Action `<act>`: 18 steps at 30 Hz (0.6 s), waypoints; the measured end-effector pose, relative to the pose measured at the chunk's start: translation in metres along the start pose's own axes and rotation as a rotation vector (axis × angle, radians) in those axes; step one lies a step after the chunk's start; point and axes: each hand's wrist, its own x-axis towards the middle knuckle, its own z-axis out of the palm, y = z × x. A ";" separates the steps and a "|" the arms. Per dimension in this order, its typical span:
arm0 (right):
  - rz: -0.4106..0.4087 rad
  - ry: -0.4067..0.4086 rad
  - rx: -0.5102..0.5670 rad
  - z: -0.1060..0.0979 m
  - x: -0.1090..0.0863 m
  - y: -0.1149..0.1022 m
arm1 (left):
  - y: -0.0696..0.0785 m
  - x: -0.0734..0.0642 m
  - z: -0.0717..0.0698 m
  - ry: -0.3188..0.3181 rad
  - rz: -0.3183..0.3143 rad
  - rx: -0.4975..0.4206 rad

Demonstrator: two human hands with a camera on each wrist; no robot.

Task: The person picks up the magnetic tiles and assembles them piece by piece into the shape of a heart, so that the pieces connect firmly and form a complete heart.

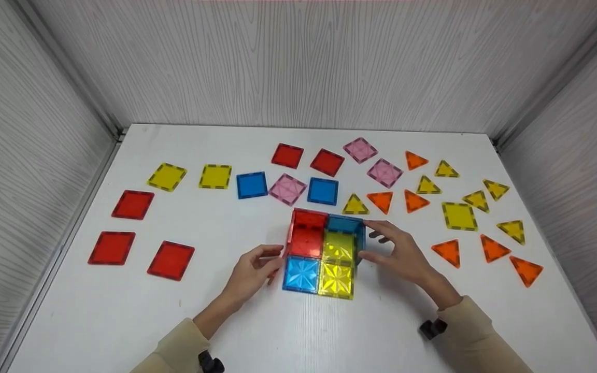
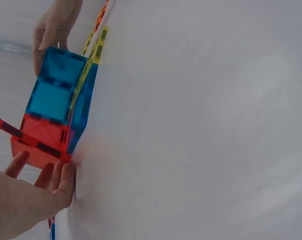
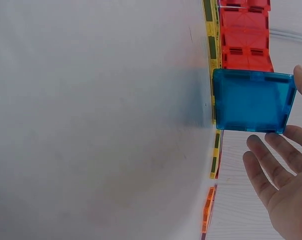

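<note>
On the table stands a part-walled structure of translucent square tiles point(image 1: 306, 243), with blue point(image 1: 301, 274) and yellow point(image 1: 336, 280) tiles lying flat at its near side. Red tiles wall its left and back left; blue ones wall the back right and right. My left hand point(image 1: 249, 274) is at the left red wall tile point(image 2: 33, 154), fingertips against its outer face and thumb at its upper corner, fingers loosely bent. At the other side my right hand point(image 1: 399, 254) holds the right blue wall tile point(image 3: 253, 102) by its upper corners between thumb and index finger, other fingers loosely extended.
Loose red tiles point(image 1: 112, 248) lie at the left. Yellow point(image 1: 215, 176), blue point(image 1: 252, 185) and pink point(image 1: 287, 189) squares spread behind the structure. At the right are several orange triangles point(image 1: 494, 249), yellow triangles point(image 1: 512, 231) and a yellow square point(image 1: 459, 216). Pale panels point(image 1: 298, 67) enclose the table.
</note>
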 end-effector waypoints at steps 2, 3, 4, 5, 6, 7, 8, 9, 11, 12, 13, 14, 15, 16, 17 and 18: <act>0.000 -0.001 0.002 0.000 0.000 0.001 | -0.001 0.001 0.002 -0.016 0.002 -0.009; -0.001 -0.002 0.004 0.001 0.000 0.001 | -0.001 0.001 0.003 -0.023 0.005 -0.014; -0.001 -0.003 0.003 0.001 0.000 0.001 | -0.001 0.002 0.004 -0.030 0.005 -0.023; -0.005 -0.003 0.002 0.001 0.000 0.001 | -0.002 0.002 0.005 -0.035 0.008 -0.031; -0.008 -0.004 0.001 0.001 0.000 0.001 | -0.002 0.002 0.006 -0.038 0.008 -0.037; -0.007 -0.005 0.001 0.000 0.000 0.001 | -0.002 0.002 0.006 -0.039 0.009 -0.041; -0.008 -0.006 0.003 0.000 0.000 0.002 | -0.002 0.001 0.007 -0.037 0.012 -0.042; -0.006 -0.009 0.006 0.000 0.001 0.002 | -0.003 0.000 0.007 -0.035 0.015 -0.041; 0.004 -0.015 0.016 -0.001 0.002 0.003 | -0.003 -0.002 0.008 -0.029 0.021 -0.030; 0.014 -0.020 0.024 -0.001 0.003 0.003 | -0.003 -0.002 0.009 -0.026 0.024 -0.023; 0.022 -0.027 0.032 -0.002 0.005 0.003 | -0.003 -0.003 0.009 -0.023 0.027 -0.014; 0.030 -0.035 0.042 -0.002 0.007 0.004 | -0.003 -0.004 0.010 -0.021 0.030 -0.007; 0.041 -0.045 0.050 -0.002 0.009 0.005 | -0.003 -0.004 0.010 -0.021 0.033 -0.002; 0.051 -0.054 0.057 -0.002 0.011 0.006 | -0.003 -0.004 0.010 -0.019 0.035 -0.001; 0.061 -0.062 0.063 -0.002 0.013 0.006 | -0.004 -0.004 0.010 -0.020 0.037 0.001; 0.070 -0.070 0.072 -0.002 0.015 0.007 | -0.004 -0.004 0.010 -0.021 0.038 0.002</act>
